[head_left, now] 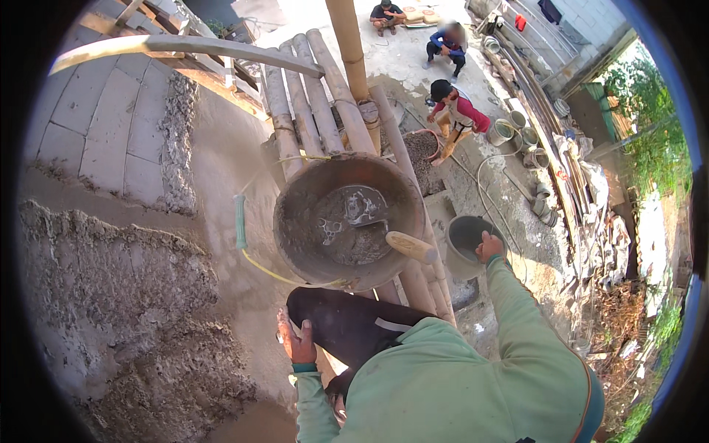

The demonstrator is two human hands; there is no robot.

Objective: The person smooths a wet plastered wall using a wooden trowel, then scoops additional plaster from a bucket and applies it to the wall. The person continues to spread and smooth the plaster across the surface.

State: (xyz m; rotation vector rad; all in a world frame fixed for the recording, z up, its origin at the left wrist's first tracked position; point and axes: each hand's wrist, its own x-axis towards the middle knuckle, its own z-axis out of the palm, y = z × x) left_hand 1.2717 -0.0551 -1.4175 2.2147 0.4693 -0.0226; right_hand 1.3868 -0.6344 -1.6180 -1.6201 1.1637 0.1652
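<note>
Building site: bamboo scaffold, mortar pan

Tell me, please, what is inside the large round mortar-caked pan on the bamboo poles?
The large round pan holds wet grey mortar and a trowel with a wooden handle. The mortar hides the pan's bottom.

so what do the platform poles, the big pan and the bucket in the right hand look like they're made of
Platform poles: bamboo by the look, tan, round, ringed with nodes. Big pan: probably metal or rubber, its surface hidden under a grey mortar crust. Bucket, held at the rim by the right hand: likely plastic, dull grey, cement-stained.
</note>
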